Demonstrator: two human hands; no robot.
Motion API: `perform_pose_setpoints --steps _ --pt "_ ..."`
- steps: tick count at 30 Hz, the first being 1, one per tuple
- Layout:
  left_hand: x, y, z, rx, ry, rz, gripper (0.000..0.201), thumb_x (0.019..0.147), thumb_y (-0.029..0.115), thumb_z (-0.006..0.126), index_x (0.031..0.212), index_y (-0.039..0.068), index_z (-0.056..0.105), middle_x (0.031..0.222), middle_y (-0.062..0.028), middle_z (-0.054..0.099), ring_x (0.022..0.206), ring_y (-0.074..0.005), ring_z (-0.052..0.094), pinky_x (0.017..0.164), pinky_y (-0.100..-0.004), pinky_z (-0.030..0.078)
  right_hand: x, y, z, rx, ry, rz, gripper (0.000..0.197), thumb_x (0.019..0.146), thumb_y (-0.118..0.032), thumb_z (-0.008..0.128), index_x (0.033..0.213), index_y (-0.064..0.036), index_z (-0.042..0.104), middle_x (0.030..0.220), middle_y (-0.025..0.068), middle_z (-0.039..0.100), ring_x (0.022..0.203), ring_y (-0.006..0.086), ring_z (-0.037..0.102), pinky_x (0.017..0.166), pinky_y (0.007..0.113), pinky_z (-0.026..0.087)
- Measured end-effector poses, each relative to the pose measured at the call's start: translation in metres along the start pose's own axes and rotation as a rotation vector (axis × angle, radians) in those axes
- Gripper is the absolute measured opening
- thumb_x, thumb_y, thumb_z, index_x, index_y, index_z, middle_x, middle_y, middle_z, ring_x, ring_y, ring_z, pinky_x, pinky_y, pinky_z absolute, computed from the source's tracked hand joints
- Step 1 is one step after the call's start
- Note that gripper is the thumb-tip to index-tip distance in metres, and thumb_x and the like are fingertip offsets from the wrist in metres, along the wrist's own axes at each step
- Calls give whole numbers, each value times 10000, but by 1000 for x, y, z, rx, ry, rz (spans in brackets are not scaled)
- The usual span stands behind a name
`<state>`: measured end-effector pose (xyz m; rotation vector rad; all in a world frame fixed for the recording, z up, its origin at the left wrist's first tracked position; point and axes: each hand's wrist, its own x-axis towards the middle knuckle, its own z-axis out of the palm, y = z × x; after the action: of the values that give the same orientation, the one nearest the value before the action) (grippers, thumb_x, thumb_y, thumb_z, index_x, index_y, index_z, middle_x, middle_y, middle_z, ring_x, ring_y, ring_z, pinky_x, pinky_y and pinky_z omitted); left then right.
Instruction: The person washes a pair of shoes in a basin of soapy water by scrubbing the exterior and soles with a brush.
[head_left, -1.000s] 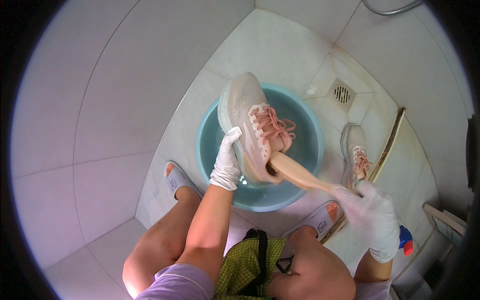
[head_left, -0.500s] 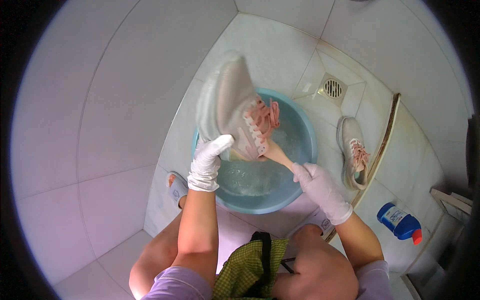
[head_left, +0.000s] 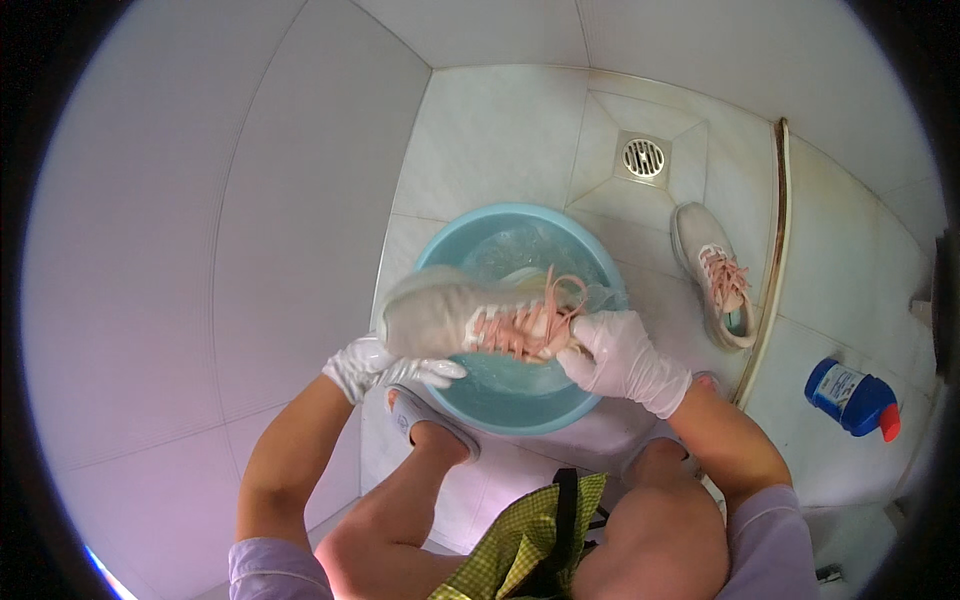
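A pale grey sneaker [head_left: 450,315] with pink laces is held level over a light blue basin [head_left: 515,415] of water, its toe to the left. My right hand [head_left: 630,365], in a white glove, is closed on the sneaker's collar and tongue. Under the toe lies my left hand [head_left: 385,370], also gloved in white, with fingers stretched out along the sneaker's lower edge; its thumb is hidden. Behind the sneaker, something pale shows in the water, too covered to name.
A matching sneaker [head_left: 715,275] lies right of the basin, beside a raised ledge [head_left: 775,260]. Past the ledge lies a blue bottle [head_left: 850,397] with a red cap. A floor drain [head_left: 643,158] is at the back, and a tiled wall [head_left: 300,200] rises on the left.
The sneaker has turned from toe-up to lying level, lower over the basin. My left hand has shifted from its heel end to under the toe. My right hand has let go of the pale handle.
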<state>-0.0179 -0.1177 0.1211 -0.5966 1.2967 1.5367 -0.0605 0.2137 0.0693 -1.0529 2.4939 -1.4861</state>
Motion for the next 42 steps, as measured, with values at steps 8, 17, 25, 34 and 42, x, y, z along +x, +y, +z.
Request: perform_pose_setpoints --steps 8,17,25,34,42 --pt "-30 -26 26 347 91 225 717 806 311 684 1406 43 397 1311 -126 538 1071 -248 592 899 -420 483 7 5 16 -230 -184 -571 118 719 -210 608 722 -109 547 686 28 495 640 203 561 528 344 459" --pt "-43 -90 38 -606 98 122 722 783 289 664 1356 -47 380 1208 -216 561 1007 -326 621 783 -467 562 39 2 10 -424 -476 -528 120 794 -237 565 774 -123 599 657 34 574 580 218 624 490 347 493" --pt "-54 -81 19 -773 123 145 702 777 273 624 1362 -32 384 1159 -231 571 990 -355 618 739 -482 574 21 -21 26 -486 -330 -245 290 855 -360 563 700 -117 590 551 80 580 486 255 616 446 383 488" --pt "-52 -87 29 -661 150 192 746 740 311 638 1336 -72 405 1196 -269 552 981 -377 623 722 -491 577 45 -35 16 -519 -465 -335 310 863 -361 521 707 -127 654 570 68 611 524 250 647 433 409 490" --pt "-58 -73 32 -713 169 221 782 736 408 594 1377 8 391 1144 -286 569 915 -446 628 614 -513 575 43 -28 9 -662 -260 -246 406 882 -455 547 633 -139 604 498 56 550 469 224 610 403 354 447"
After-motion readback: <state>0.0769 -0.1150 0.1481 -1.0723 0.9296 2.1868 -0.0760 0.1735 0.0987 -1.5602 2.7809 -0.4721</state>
